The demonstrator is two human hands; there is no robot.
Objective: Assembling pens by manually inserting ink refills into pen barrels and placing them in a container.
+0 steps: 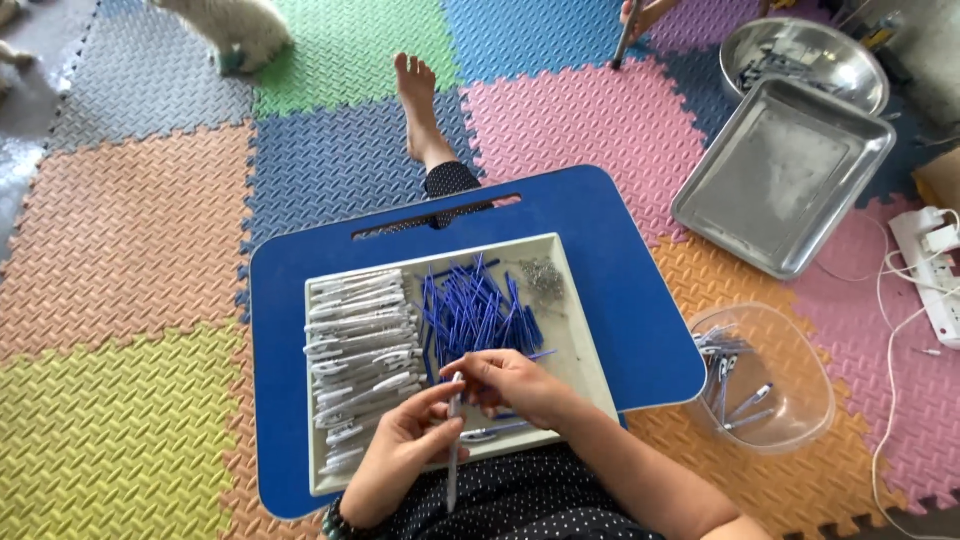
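Both hands meet over the near edge of a white tray [575,330]: the left hand [405,450] grips a white pen barrel [453,455] upright, and the right hand [515,385] pinches its top end. Inside that tray lie blue refills [470,310] in the middle, white barrels [355,350] left. Right of the tray, on the floor, sits a clear bowl [790,400] of finished pens.

the floor mat [130,230] is a patchwork of foam tiles in orange, yellow, green, blue, pink, purple and grey, each with a raised diamond tread pattern. the lap bench [620,290] is solid royal blue. on it sits a pale cream tray [560,250] holding white pen barrels [355,340] and deep blue refills [470,310]. the pen [453,450] in hand is white. the clothing [520,500] is black with small white dots. the square pan [780,175] and round bowl [805,55] are silver steel. the plastic tub [790,350] is clear. the power strip [935,275] is white.
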